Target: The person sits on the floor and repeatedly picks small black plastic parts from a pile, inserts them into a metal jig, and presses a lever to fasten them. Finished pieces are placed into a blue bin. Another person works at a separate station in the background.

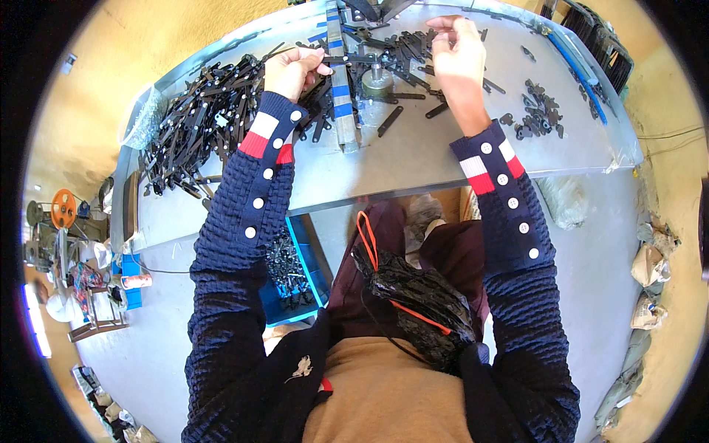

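My left hand (293, 67) pinches a black flat metal link (354, 58), which reaches right across a metal bar (343, 116) wrapped in bands of blue tape. The link's far end is at the small post of a round metal fixture (378, 83); whether it touches the post, I cannot tell. My right hand (458, 52) is raised over the right side of the table, fingers curled, beside a loose pile of black links (412, 47). Anything between those fingertips is hidden. Left of my left hand spreads a large heap of black links (210, 116), partly covered by my sleeve.
Small black metal pieces (537, 111) lie at the right of the metal table (410, 149). A blue rod (576, 75) lies near its right edge. Under the table a blue crate (310, 260) holds small parts. A black plastic bag (426, 299) rests on my lap.
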{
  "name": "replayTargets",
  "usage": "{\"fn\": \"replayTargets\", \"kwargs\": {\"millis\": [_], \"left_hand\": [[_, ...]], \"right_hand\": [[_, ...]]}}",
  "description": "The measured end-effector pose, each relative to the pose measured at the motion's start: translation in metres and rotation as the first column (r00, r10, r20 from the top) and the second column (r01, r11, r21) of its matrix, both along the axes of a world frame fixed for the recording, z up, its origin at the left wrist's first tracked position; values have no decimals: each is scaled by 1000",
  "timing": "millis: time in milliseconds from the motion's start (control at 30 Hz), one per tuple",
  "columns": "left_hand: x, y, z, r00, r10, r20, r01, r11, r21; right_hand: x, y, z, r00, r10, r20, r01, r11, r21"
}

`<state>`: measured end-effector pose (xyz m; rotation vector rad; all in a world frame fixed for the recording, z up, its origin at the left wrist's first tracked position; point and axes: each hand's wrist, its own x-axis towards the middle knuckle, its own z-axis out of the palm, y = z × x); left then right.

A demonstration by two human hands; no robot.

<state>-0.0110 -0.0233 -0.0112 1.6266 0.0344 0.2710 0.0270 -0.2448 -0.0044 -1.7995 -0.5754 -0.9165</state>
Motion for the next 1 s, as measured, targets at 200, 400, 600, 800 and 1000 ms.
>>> {"fn": "replayTargets", "kwargs": {"millis": [200, 400, 600, 800, 1000], "left_hand": [[5, 6, -3, 1000, -2, -30, 2, 1000, 0], [7, 9, -4, 999, 0, -49, 0, 1000, 5], [5, 5, -4, 988, -150, -43, 144, 983, -111], [5, 6, 2, 971, -240, -19, 229, 944, -239], [7, 16, 0, 976, -210, 60, 217, 907, -361]], "right_hand": [[5, -7, 0, 989, -128, -78, 136, 986, 99], [7, 0, -5, 991, -122, -54, 128, 984, 122], [7, 0, -8, 983, -168, 75, 165, 985, 41], [13, 0, -13, 992, -45, -121, 42, 999, -23], [17, -1, -21, 993, -19, -119, 2, 990, -142]]}}
